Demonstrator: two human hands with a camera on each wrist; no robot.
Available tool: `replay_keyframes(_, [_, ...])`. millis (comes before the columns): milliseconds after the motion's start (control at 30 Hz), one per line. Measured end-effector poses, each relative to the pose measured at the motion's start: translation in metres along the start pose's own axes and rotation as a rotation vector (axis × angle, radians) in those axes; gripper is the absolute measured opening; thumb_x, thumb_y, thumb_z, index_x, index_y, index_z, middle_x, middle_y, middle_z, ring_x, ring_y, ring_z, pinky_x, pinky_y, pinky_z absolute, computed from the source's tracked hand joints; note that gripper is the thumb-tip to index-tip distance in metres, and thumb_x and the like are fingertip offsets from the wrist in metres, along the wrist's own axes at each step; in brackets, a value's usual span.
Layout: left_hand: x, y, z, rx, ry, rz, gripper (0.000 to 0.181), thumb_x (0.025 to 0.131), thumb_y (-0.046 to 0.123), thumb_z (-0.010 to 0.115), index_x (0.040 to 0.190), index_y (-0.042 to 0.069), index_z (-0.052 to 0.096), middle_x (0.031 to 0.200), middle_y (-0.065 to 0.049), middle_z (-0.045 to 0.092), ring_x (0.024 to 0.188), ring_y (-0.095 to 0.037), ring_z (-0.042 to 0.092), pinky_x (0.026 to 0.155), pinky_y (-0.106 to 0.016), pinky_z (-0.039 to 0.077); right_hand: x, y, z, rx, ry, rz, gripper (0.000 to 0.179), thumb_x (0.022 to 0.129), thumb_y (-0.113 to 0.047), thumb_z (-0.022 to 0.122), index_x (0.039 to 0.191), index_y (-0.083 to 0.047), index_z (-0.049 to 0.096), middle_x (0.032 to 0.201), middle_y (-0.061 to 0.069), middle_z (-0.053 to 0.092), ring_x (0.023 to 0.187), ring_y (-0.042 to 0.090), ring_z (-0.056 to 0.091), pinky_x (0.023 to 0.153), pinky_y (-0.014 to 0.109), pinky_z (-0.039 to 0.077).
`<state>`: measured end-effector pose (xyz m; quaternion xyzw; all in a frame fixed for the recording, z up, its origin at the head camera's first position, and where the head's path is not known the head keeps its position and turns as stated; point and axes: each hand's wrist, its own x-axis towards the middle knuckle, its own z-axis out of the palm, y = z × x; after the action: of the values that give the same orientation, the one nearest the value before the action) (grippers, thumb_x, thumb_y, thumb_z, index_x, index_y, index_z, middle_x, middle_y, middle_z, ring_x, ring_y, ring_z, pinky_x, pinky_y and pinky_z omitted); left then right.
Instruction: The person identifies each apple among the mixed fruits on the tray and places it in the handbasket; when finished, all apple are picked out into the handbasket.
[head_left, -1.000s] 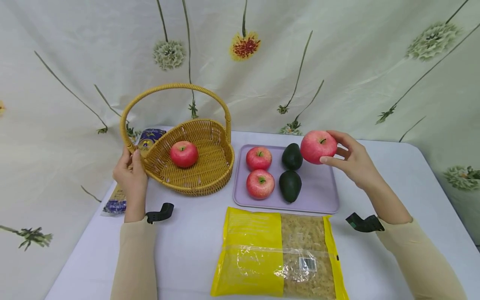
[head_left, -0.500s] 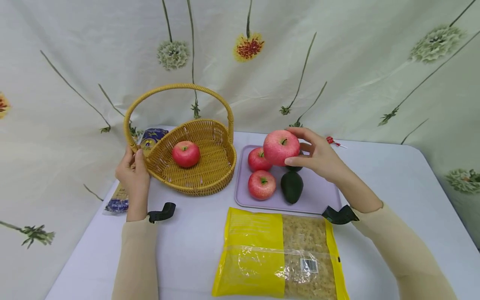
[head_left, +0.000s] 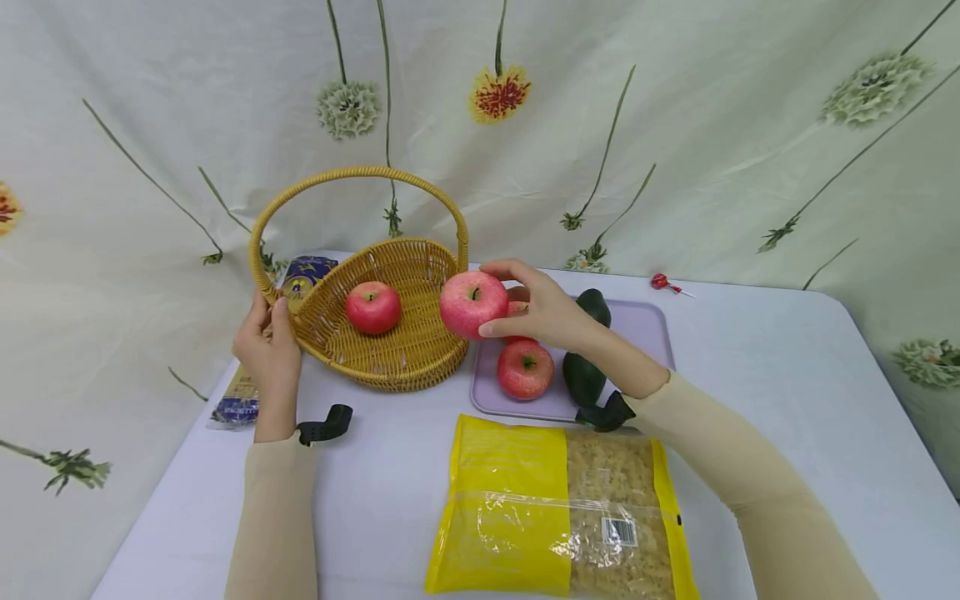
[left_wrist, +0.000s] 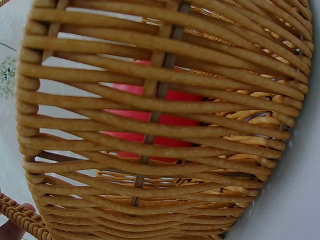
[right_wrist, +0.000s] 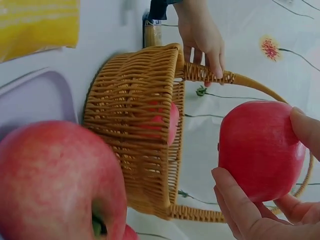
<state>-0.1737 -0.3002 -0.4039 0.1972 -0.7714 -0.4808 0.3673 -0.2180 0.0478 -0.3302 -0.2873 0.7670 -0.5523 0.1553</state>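
Note:
My left hand (head_left: pixel 270 342) grips the base of the handle on a yellow-brown wicker basket (head_left: pixel 420 358). One red apple (head_left: pixel 372 307) lies inside the basket. In the left wrist view the basket's woven side (left_wrist: pixel 150 130) fills most of the frame, with red showing through its gaps. Between thumb and fingers, my right hand (head_left: pixel 536 308) holds another red apple (head_left: pixel 472 305) in the air at the basket's right rim. Under that hand is a lilac tray (head_left: pixel 645 325) with a red apple (head_left: pixel 525 370) in plain sight, one mostly hidden, and dark green avocados (head_left: pixel 582 379) partly covered by my forearm.
A yellow bag (head_left: pixel 510 508) with a clear window of pale contents lies in front of the tray. Behind the basket's left side is a blue and gold spaghetti packet (head_left: pixel 238 400). A red lollipop (head_left: pixel 660 282) lies near the back edge, before a flowered cloth.
My right hand has carried its apple leftward from the tray's right side, across the tray, to the basket's right rim. The left hand has stayed on the handle.

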Motion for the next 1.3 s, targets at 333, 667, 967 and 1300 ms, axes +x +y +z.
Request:
replay_keyframes(333, [0.0, 0.002, 0.0, 0.001, -0.002, -0.008, 0.038, 0.102, 0.032, 0.05, 0.136, 0.018, 0.059, 0.122, -0.012, 0.068, 0.092, -0.001, 0.055, 0.075, -0.012, 0.044, 0.042, 0.006, 0.035, -0.091, -0.09, 0.021, 0.077, 0.079, -0.024, 0.081, 0.145, -0.016, 0.043, 0.137, 0.002, 0.051, 0.119, 0.022, 0.053, 0.101, 0.039, 0.047])
replay_keyframes(667, [0.001, -0.003, 0.001, -0.004, 0.012, -0.002, 0.039, 0.101, 0.031, 0.052, 0.138, 0.019, 0.057, 0.122, -0.013, 0.068, 0.091, 0.003, 0.054, 0.075, -0.012, 0.043, 0.082, 0.024, 0.07, -0.287, -0.166, 0.032, 0.073, 0.078, -0.03, 0.082, 0.141, -0.016, 0.048, 0.136, 0.003, 0.054, 0.123, 0.018, 0.049, 0.103, 0.035, 0.046])
replay_keyframes(967, [0.001, -0.002, 0.001, -0.003, 0.001, -0.01, 0.042, 0.101, 0.034, 0.051, 0.139, 0.018, 0.055, 0.123, -0.013, 0.067, 0.092, 0.002, 0.054, 0.075, -0.011, 0.044, 0.098, 0.034, 0.089, -0.306, -0.205, 0.039, 0.07, 0.077, -0.029, 0.083, 0.136, -0.013, 0.05, 0.13, 0.004, 0.057, 0.12, 0.017, 0.051, 0.101, 0.029, 0.045])
replay_keyframes(1300, [0.0, 0.0, 0.001, -0.029, 0.029, 0.03, 0.039, 0.1, 0.029, 0.054, 0.136, 0.014, 0.059, 0.118, -0.017, 0.069, 0.085, 0.005, 0.053, 0.072, -0.011, 0.043, 0.107, 0.038, 0.104, -0.407, -0.198, 0.0, 0.073, 0.077, -0.033, 0.082, 0.138, -0.007, 0.05, 0.131, 0.005, 0.058, 0.12, 0.017, 0.052, 0.101, 0.025, 0.044])
